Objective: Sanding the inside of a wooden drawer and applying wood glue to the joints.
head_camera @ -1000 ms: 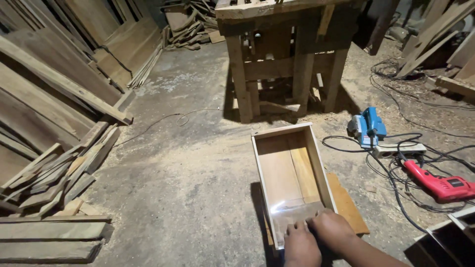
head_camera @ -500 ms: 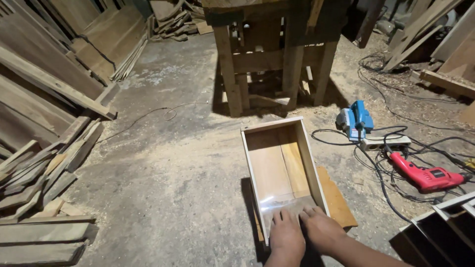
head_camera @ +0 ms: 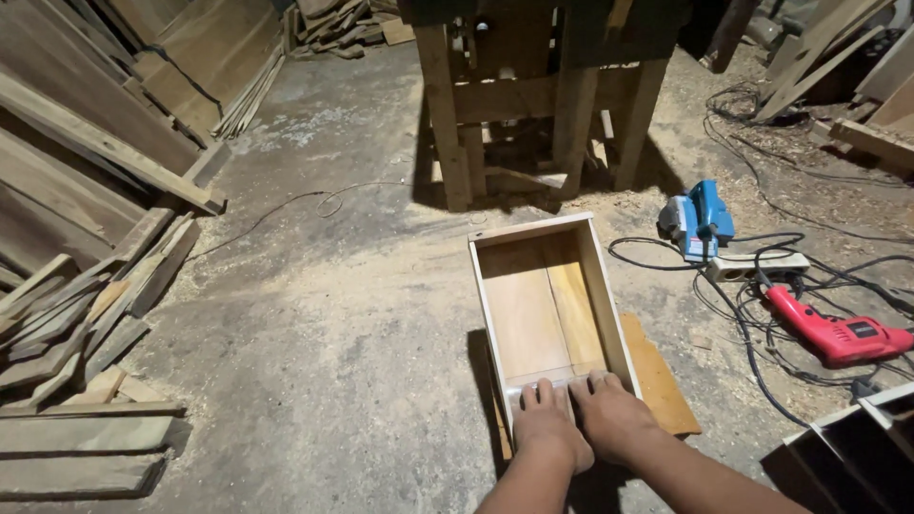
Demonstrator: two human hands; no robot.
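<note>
1. Head view: both hands lay flat on near end wall of the open pale wooden drawer box [head_camera: 550,303], which sat on the dusty concrete floor [head_camera: 314,333] w/ a flat brown board [head_camera: 657,376] under its right side.
2. Left hand [head_camera: 550,426]: fingers spread slightly, pressed over the near edge, gripping nothing. Right hand [head_camera: 609,414]: same, fingers apart, just beside the left.
3. Right of box: blue electric planer [head_camera: 700,219], red power drill [head_camera: 830,331], cables.
4. Vs. 0.5 s ago: hands stayed on same edge; box sat a bit further right in view.
</note>
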